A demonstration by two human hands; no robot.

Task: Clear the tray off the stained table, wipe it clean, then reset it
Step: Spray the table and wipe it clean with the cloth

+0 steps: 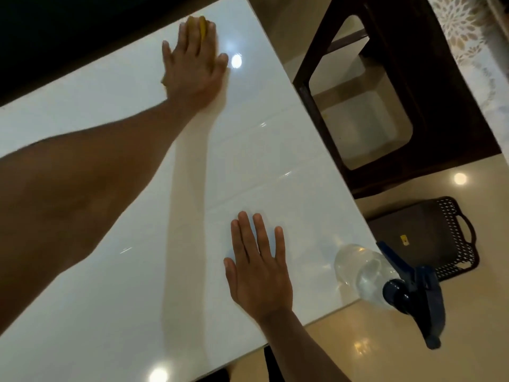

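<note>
- The left hand (192,64) reaches to the far side of the white tabletop (110,271), palm down, fingers spread flat over a yellow sponge (202,27); its grip is a loose press on the sponge, not a closed fist.
- Only a strip of the sponge shows past the fingertips, near the tabletop's far edge.
- The right hand (257,268) lies flat and open on the near part of the tabletop, holding nothing.
- A clear spray bottle (366,274) with a dark blue trigger head stands at the tabletop's near right corner, just right of the right hand.
- The tray (429,232), dark with perforated walls and a handle, sits on the floor (385,354) beside the tabletop, off it.
- A dark stool (385,86) stands on the floor beyond the tray.
- The tabletop looks glossy, with light reflections on it.
</note>
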